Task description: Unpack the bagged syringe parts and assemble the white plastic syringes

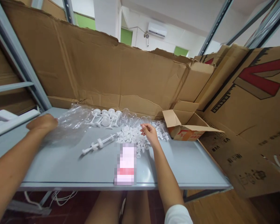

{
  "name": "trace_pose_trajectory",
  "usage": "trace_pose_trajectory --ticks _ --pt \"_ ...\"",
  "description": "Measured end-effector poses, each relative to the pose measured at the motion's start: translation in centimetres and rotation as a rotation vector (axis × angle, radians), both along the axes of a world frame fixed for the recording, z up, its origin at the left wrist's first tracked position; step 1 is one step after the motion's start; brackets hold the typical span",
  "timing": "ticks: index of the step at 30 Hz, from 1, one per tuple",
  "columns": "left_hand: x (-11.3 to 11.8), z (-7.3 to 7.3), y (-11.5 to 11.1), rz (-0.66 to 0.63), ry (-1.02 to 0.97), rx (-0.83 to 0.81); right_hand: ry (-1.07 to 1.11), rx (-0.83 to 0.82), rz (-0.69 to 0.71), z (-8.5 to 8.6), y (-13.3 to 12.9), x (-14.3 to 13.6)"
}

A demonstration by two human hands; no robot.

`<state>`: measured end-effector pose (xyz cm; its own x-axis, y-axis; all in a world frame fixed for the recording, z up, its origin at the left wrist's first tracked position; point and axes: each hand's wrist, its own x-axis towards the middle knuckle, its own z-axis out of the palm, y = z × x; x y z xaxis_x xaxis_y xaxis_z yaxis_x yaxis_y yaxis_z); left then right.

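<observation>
My left hand point(42, 122) is closed in a fist at the left edge of a crumpled clear plastic bag point(72, 123) and appears to grip it; its fingertips are hidden. Over a heap of small white plastic caps point(128, 133), my right hand point(150, 132) has its fingers pinched together. Whatever lies between those fingertips is too small to make out. A large clear syringe point(107, 140) with a white plunger and collar lies left of the heap. Behind it are several white plungers point(105, 120) and clear syringe barrels point(133, 117).
An open small cardboard box point(186, 132) stands right of the heap. A blurred pinkish rectangle point(126, 165) lies near the front edge of the grey table point(95, 169). Tall cardboard sheets point(121, 71) wall the back and right. A metal post point(25, 59) rises at left.
</observation>
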<state>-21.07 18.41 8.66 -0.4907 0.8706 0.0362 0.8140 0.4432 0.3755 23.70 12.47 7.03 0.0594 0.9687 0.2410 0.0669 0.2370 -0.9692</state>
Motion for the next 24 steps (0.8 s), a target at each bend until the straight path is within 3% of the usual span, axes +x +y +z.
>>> trace_pose_trajectory --ticks 3,7,10,11,14,16,19,21,24 --pt "0.6 -1.3 -0.3 0.105 0.141 -0.199 -0.002 -0.003 -0.025 0.1 0.0 0.0" --pt "3.6 -0.4 -1.6 -0.005 0.366 -0.019 -0.012 0.02 -0.041 0.0 0.0 0.1" --pt "7.6 0.5 -3.4 -0.272 0.438 0.207 -0.038 0.047 -0.047 -0.2 0.1 0.2" --pt "9.1 0.5 -4.1 -0.414 0.411 0.23 -0.046 0.051 -0.049 -0.3 0.1 0.2" --pt "13.0 -0.7 -6.2 -0.729 0.225 0.138 -0.052 0.055 -0.052 -0.2 0.1 0.3" --pt "14.7 -1.9 -7.4 -0.832 0.186 0.081 -0.051 0.056 -0.051 -0.1 0.0 0.3" --pt "15.8 -2.7 -8.3 -0.859 0.232 0.094 -0.046 0.058 -0.053 0.1 -0.1 0.2" --pt "16.1 -2.0 -8.3 -0.842 0.287 0.205 -0.047 0.062 -0.048 0.1 -0.2 0.0" --pt "16.9 0.4 -8.0 -0.871 0.357 0.44 -0.077 0.091 -0.043 0.3 -0.4 -0.3"
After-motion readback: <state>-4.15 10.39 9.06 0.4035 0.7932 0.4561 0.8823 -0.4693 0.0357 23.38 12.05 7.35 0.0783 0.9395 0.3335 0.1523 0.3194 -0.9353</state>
